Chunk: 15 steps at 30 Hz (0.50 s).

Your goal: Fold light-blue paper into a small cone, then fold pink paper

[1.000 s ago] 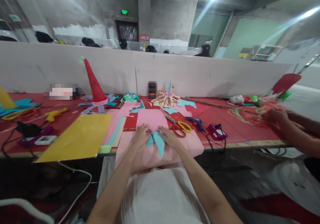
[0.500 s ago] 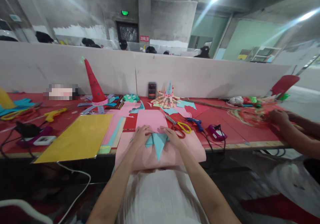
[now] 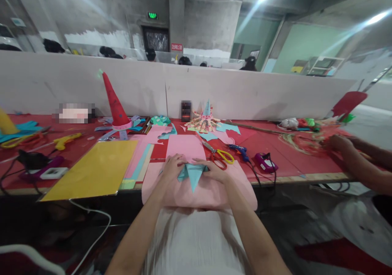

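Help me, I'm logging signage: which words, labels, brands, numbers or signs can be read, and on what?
"卫生间": apparent opening of the red wall sign; the rest is too small.
Green lit sign above the door: too blurred.
Pale sign, upper left: too blurred.
Pixelated black object, pink object: unreadable.
Blue paper: no text visible.

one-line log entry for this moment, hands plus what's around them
left hand: at blue paper | right hand: at blue paper | grip: unclear | beneath: pink sheet | beyond right hand: scissors
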Available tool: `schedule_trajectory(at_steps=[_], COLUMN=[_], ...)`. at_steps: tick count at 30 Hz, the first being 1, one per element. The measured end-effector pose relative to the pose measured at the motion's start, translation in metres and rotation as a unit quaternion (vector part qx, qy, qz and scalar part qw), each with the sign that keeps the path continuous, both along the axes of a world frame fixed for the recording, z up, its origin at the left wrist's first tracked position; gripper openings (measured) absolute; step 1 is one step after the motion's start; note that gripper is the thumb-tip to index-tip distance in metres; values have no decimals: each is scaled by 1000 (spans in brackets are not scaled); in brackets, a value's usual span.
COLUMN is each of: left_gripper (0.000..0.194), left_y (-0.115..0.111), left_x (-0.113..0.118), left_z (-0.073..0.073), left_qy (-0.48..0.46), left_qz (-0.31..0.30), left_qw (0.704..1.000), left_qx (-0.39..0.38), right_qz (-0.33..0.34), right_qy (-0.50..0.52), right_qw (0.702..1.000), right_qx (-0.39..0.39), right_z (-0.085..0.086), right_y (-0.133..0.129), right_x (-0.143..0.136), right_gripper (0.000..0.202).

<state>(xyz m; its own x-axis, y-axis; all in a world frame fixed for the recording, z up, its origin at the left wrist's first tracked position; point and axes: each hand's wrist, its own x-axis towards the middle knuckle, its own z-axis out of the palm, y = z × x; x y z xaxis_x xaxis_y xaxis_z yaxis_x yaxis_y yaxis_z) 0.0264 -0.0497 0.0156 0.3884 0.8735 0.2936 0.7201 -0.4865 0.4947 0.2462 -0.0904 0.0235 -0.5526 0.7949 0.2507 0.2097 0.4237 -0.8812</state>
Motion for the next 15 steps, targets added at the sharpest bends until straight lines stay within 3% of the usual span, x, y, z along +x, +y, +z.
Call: schedule_trajectory(at_steps=[9, 12, 15], left_gripper=[19, 11, 7], left_y=[5, 6, 5], left_x=[-2, 0, 2], left_z=[0, -3, -5], left_qy=[-24, -95, -206], left_qz=[3, 5, -33], left_qw=[998, 994, 976], left_qx=[-60, -54, -58], right_qz=[-164, -178, -213], right_qy=[47, 39, 34], right_qw=[982, 981, 975], right_qx=[-74, -64, -63], right_z=[-10, -10, -10], right_y=[4, 4, 5], right_x=[-6, -7, -6], right_gripper=[34, 32, 33])
